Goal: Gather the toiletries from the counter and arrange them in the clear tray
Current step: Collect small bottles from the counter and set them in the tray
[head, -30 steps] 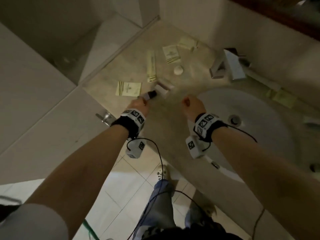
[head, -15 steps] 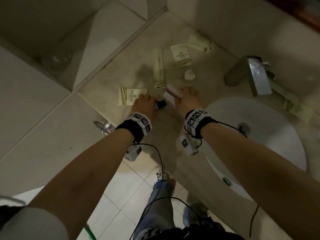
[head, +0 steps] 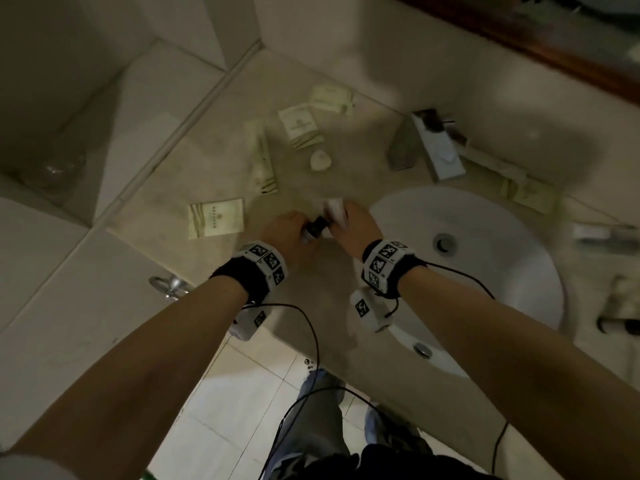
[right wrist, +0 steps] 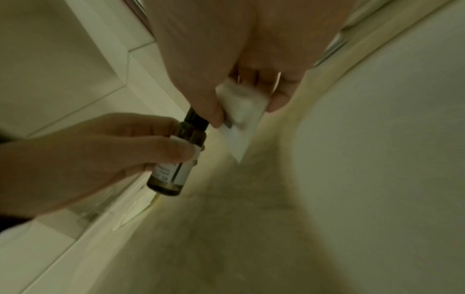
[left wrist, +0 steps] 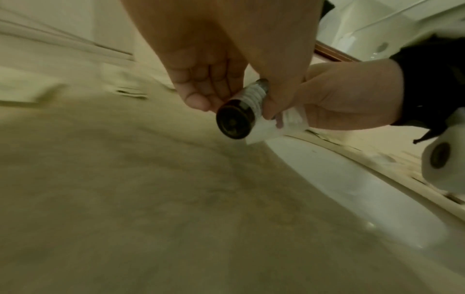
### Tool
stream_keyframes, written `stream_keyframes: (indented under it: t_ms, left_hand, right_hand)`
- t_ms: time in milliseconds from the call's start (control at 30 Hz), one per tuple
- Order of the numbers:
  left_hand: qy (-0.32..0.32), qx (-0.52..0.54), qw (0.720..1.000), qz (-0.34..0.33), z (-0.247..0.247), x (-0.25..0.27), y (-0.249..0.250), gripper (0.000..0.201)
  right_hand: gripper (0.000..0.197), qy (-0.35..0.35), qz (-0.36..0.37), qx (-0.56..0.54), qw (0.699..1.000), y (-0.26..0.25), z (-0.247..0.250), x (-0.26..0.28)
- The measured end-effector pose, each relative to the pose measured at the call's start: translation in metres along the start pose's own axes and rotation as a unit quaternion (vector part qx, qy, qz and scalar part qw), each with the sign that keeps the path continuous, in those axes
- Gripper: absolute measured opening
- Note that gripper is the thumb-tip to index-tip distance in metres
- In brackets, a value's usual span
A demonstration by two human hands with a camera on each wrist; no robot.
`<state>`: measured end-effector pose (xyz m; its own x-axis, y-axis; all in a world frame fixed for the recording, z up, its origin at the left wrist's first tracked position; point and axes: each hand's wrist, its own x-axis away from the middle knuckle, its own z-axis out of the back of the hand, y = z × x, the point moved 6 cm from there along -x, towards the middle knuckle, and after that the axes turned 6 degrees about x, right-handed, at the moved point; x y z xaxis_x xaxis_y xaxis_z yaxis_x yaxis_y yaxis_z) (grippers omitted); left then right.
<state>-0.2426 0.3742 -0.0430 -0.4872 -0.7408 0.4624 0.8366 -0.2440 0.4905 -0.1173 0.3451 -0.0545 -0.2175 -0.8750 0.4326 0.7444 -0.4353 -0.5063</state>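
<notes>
Dim bathroom counter with sachets scattered beside the sink, and just above it the left hand pinches a small dark bottle, probably for carrying, cap aimed toward the right hand, whose fingers clamp a white packet.

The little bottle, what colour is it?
Dark brown bottle with a white label, clearest in the right wrist view.

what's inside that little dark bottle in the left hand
The small dark bottle, held by the left hand, shows brownish glass and a white label, but its contents cannot be made out. The right hand covers its cap end.
</notes>
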Motion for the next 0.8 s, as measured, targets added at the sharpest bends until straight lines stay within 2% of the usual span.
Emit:
stream_keyframes:
  t_ms: [133, 233, 333, 433, 567, 633, 700, 800]
  left_hand:
    - [-0.047, -0.020, 0.998, -0.031, -0.035, 0.010, 0.075, 0.032]
    - [-0.084, -0.020, 0.994, -0.071, -0.071, 0.025, 0.138, 0.031]
    - [-0.101, -0.028, 0.986, -0.128, -0.112, 0.048, 0.208, 0.024]
    - [-0.126, -0.031, 0.977, -0.171, -0.163, 0.069, 0.274, 0.019]
    - [-0.134, -0.084, 0.967, -0.198, -0.228, 0.084, 0.353, 0.031]
    - [-0.136, -0.102, 0.959, -0.227, -0.256, 0.093, 0.394, 0.036]
    - [-0.148, -0.108, 0.952, -0.245, -0.278, 0.101, 0.427, 0.040]
    - [-0.162, -0.130, 0.942, -0.265, -0.305, 0.109, 0.458, 0.041]
  right_hand:
    - [0.013, -0.002, 0.050, -0.003, 0.999, 0.042, 0.041, 0.060]
    - [0.004, 0.011, 0.038, -0.028, 0.999, 0.095, 0.059, 0.099]
    - [0.006, 0.035, -0.025, -0.113, 0.993, 0.166, 0.074, 0.147]
    - [0.016, 0.097, -0.068, -0.161, 0.980, 0.241, 0.099, 0.207]
    - [0.017, 0.149, -0.152, -0.180, 0.960, 0.338, 0.135, 0.283]
    - [0.036, 0.175, -0.202, -0.175, 0.947, 0.388, 0.155, 0.319]
    - [0.047, 0.203, -0.216, -0.147, 0.943, 0.426, 0.174, 0.351]
    - [0.042, 0.270, -0.242, -0.198, 0.911, 0.479, 0.196, 0.388]
